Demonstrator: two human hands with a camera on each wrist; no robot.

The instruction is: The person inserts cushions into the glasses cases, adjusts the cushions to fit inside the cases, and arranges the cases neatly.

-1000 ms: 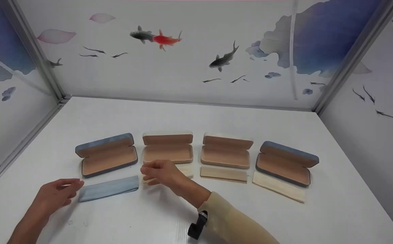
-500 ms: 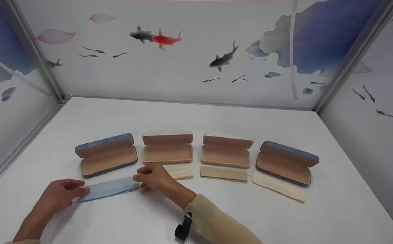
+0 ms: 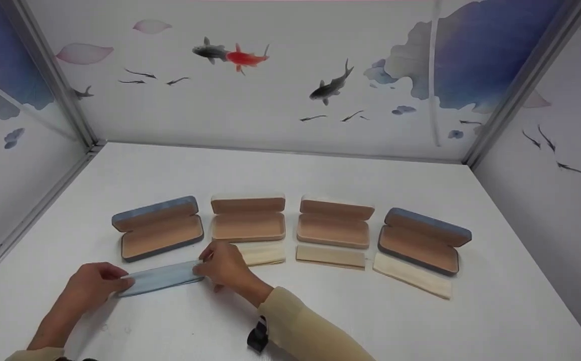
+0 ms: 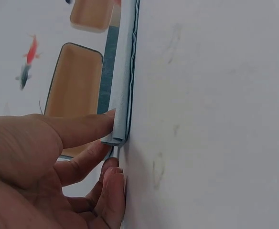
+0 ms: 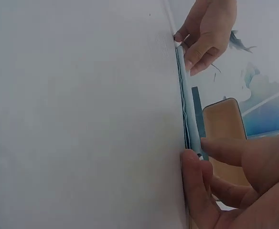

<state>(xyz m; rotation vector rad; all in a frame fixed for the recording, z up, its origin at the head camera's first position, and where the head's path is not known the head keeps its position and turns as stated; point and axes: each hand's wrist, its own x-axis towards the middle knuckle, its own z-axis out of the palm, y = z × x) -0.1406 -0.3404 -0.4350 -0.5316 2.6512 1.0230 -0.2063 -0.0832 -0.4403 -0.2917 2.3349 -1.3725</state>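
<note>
A folded light-blue cloth (image 3: pixel 162 279) lies at the left of the table, in front of an open blue glasses case (image 3: pixel 162 240). My left hand (image 3: pixel 91 287) pinches the cloth's left end, the thumb on top and the fingers around the end. At the opposite end, my right hand (image 3: pixel 226 265) pinches the cloth between thumb and fingers. The left wrist view has the folded layers (image 4: pixel 123 95) edge-on, close to the tabletop. From the right wrist, both hands appear along one cloth (image 5: pixel 189 105). Fingertips under the cloth are partly hidden.
Two open cream glasses cases (image 3: pixel 248 228) (image 3: pixel 333 234) and another open blue case (image 3: pixel 419 250) continue the row. Before them lie a cream cloth (image 3: pixel 266 254), a beige cloth (image 3: pixel 330 257) and a second cream cloth (image 3: pixel 412 277). Printed walls enclose the white table (image 3: pixel 290 170).
My right hand has come left and down from over the cream cloth to the blue cloth's right end. My left hand has moved slightly right onto its left end. Both now grip it.
</note>
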